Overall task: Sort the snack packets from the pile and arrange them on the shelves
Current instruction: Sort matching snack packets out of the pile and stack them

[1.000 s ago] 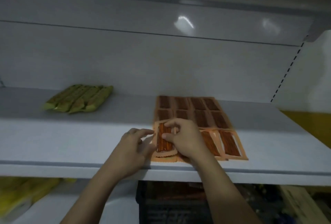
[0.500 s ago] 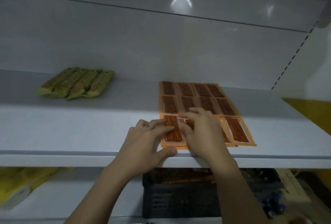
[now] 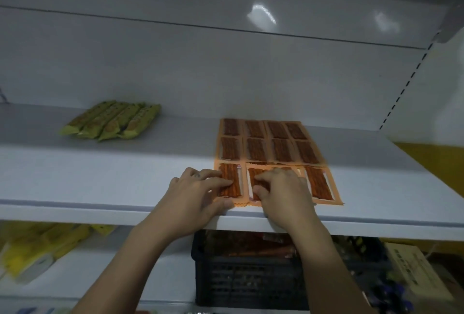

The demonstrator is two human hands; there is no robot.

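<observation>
White-grey metal fills most of my feed: the back panel of a shelving bay, and under it the shelf I am working over, with a slotted upright running up the right-hand corner and a strip of yellow wall beyond it. Under the shelf's front lip a black crate sits on the level below, with brownish-orange packs lying in it, blurred. Yellow packs lie to its left and a cardboard box to its right. On the shelf the orange packets lie flat in a tidy grid right of centre: four across the back row, four in the middle row, and a front row along the shelf edge where I see three plainly and only a sliver of one more behind my right hand. Well apart to the left, near the back panel, the green packets lie side by side at a slant; I count four, though the overlap may hide another. My left hand is spread flat, straight fingers pressing on the leftmost front packet, thumb at the shelf edge. My right hand covers the second front packet, forefinger and thumb bent down onto it; whether they pinch it or merely press I cannot tell.
</observation>
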